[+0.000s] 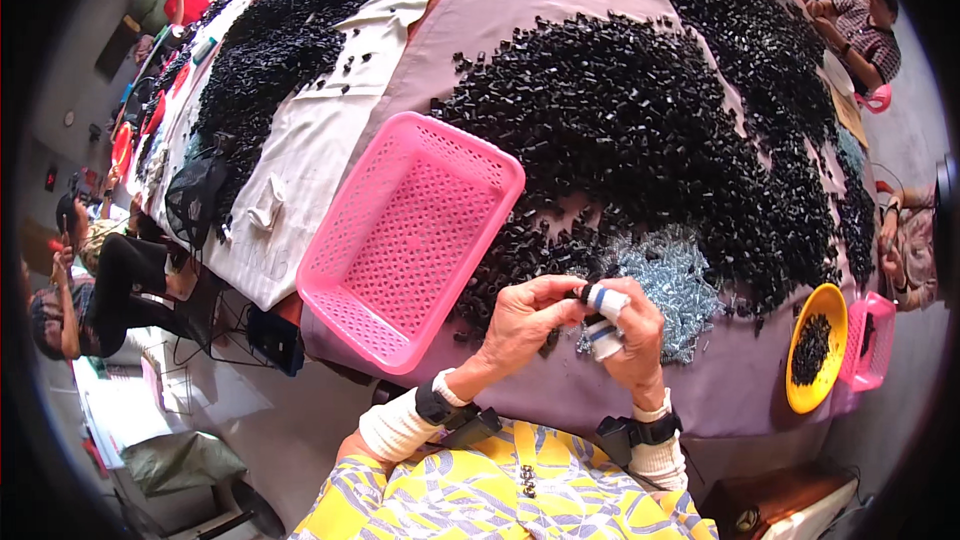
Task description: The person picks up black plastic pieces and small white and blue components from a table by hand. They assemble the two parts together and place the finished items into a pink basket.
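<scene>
**A:** Head view, the only one we have: left hand (515, 325) and right hand (638, 340) meet over the near edge of the tabletop (560, 390).

**B:** And the small dark piece (577, 292)?

**A:** Right at the meeting point, up off the tabletop, just left of the silvery pins (680, 290). The left grip looks narrow, thumb and forefinger pinching it. The right grip is curled close, white-and-blue finger wraps (607, 298) up against it — whether those fingers clamp anything, I cannot tell.

**B:** So how is this handled well?

**A:** I'd say steady left fingertips, a light pinch, right wrists and fingers doing the fine work. Keep it low, too: a slip into that black heap (620, 130) would be hard to find.

**B:** Which way does it point?

**A:** Mostly covered by fingers! My reading — its long axis runs roughly left to right, one end toward the right hand. Which end leads, I can't tell.

**B:** And the pink basket (400, 250) lies to the left, its long side slanting away.
</scene>
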The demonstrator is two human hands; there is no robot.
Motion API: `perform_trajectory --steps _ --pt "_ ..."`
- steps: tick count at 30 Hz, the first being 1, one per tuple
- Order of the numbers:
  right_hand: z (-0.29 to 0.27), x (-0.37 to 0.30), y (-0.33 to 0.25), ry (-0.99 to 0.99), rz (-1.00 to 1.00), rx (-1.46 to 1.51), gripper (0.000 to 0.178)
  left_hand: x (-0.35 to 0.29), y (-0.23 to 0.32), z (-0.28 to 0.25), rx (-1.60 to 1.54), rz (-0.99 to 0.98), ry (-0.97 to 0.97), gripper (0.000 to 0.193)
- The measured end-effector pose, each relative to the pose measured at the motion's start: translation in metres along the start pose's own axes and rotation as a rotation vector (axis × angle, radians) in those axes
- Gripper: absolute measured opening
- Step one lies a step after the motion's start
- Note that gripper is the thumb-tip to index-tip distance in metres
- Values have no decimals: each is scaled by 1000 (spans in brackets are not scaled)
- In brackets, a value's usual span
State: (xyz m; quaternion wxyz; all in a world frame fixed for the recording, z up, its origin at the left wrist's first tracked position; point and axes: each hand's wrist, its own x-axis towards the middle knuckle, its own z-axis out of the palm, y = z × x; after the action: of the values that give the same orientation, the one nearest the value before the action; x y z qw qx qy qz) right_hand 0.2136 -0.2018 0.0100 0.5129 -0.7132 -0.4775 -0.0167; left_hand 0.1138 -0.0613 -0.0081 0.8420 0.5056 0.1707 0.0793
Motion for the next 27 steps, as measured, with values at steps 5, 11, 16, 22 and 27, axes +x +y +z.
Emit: perform_trajectory --steps 5,11,16,22,27 --pt "-15 -6 12 204 325 137 35 -3 19 -1 -3 70 58 26" --pt "-8 -10 21 -46 226 -75 27 -8 29 -12 11 22 100 28" --pt "6 -9 33 -202 99 -296 27 -14 27 -21 25 -2 107 29" --pt "12 19 51 -176 100 -349 27 -16 29 -26 -10 -42 81 30" --pt "45 50 69 -172 25 -503 27 -18 29 -28 38 -55 52 31"
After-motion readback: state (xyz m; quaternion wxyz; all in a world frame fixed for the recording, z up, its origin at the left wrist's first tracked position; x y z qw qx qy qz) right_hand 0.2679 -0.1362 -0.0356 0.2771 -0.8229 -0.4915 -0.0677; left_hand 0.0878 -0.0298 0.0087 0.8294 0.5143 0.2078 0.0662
